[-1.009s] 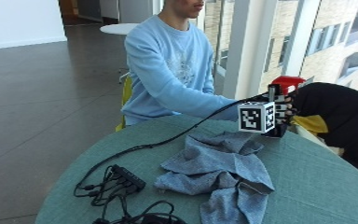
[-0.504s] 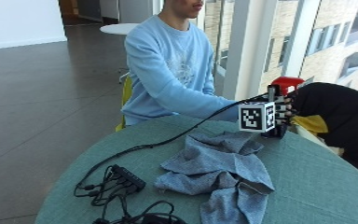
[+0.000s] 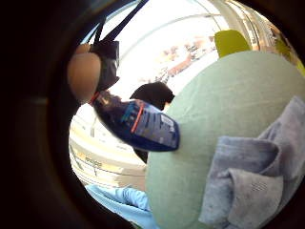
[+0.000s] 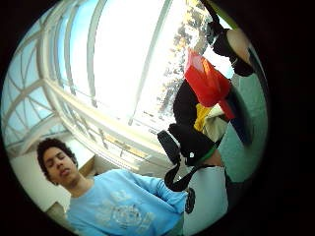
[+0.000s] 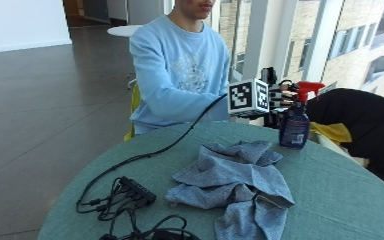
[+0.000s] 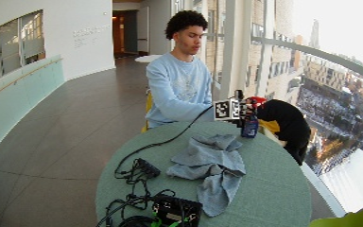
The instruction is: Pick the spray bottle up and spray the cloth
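Right hand (image 5: pixel 280 95) grips bottle (image 5: pixel 294 125) at neck, held just above table (image 5: pixel 352 195) by far edge. Tilt nozzle twd cloth (image 5: pixel 235 175) (crumpled mid-table), get closer b4 squeezing trigger.

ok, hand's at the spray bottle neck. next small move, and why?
Probably lift the spray bottle and swing its nozzle toward the cloth. The right hand is at the bottle's neck under the red trigger; the bottle looks upright at the table's far edge, apart from the crumpled cloth.
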